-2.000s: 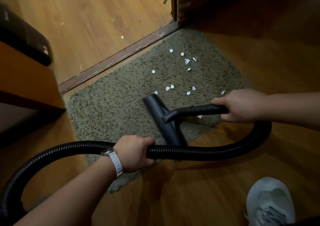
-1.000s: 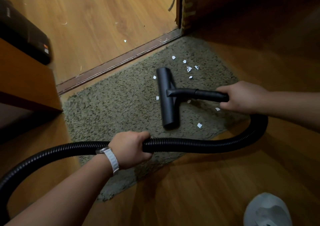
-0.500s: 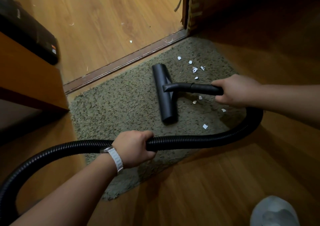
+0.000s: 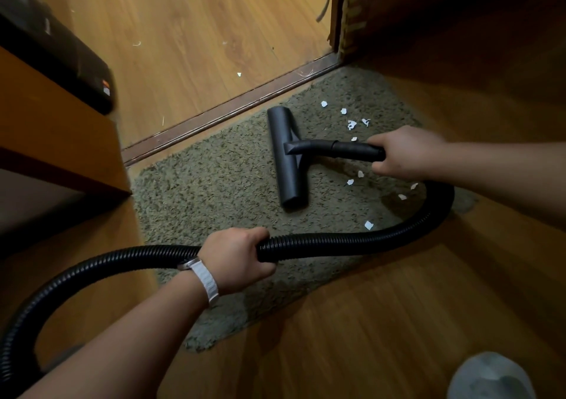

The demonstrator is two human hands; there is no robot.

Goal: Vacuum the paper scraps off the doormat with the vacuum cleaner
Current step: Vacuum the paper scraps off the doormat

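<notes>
Nearest, at the lower right, the toe of a pale shoe [image 4: 490,377] stood on the wooden floor [image 4: 382,322]. Just beyond it the left hand [image 4: 235,257], with a white watch strap [image 4: 206,280] on its wrist, had its fingers wrapped fully round the ribbed black hose [image 4: 337,247], holding it just above the near edge of the doormat [image 4: 214,190]. From there the hose ran right and looped up to the right hand [image 4: 407,153], which was closed round the rigid tube [image 4: 337,149].

The tube lay left to right. At its left end the floor nozzle [image 4: 288,159] sat flat on the doormat, its long axis running near to far.

The paper scraps [image 4: 351,124] all lay on the right half of the doormat, to the right of the nozzle. One [image 4: 368,225] was close to the hose, a few were scattered below the right hand, and a cluster sat far right near the door frame [image 4: 346,15]. The left half of the mat looked free of them. The right hand was much the nearer to the scraps, so the next stroke probably called for drawing the nozzle rightward across them, towards that hand.

Farther off, the threshold strip [image 4: 229,110] edged the mat, with a few stray bits on the lighter floor beyond.
</notes>
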